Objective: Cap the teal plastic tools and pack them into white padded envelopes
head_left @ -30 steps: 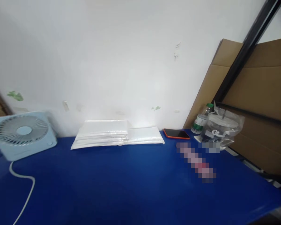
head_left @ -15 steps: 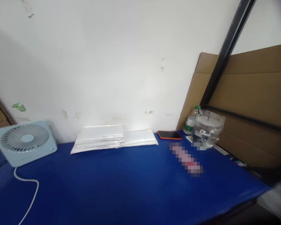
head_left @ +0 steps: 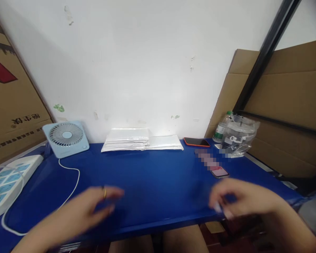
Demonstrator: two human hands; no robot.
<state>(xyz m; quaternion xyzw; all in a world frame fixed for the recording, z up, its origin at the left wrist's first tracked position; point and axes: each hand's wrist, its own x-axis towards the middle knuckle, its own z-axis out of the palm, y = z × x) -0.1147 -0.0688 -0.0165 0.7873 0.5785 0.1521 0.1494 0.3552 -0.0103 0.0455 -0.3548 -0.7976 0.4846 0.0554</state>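
My left hand [head_left: 100,203] is over the near left part of the blue table [head_left: 152,182], slightly blurred. Its thumb and fingers are apart with nothing between them, and a gold ring is on one finger. My right hand [head_left: 235,196] hovers at the near right of the table, fingers loosely curled, the thumb apart from them. Pale spots at its fingertips look like nails; I make out no held object. Closest to the right hand lies a phone with a lit screen [head_left: 220,171], partly pixelated. Against the wall rests a stack of white padded mailers [head_left: 126,140].
A light blue fan [head_left: 67,137] stands at the left, trailing a white cable [head_left: 77,179]. Nearer lies a white power strip [head_left: 28,172]. At the back right are an orange-edged phone [head_left: 197,142], a bottle [head_left: 219,131] and a clear plastic bag [head_left: 239,137]. Cardboard [head_left: 287,95] flanks the table.
Both my hands have come into view over the table's near side. The camera view has shifted left and down, showing the power strip, the left cardboard and the table's front edge.
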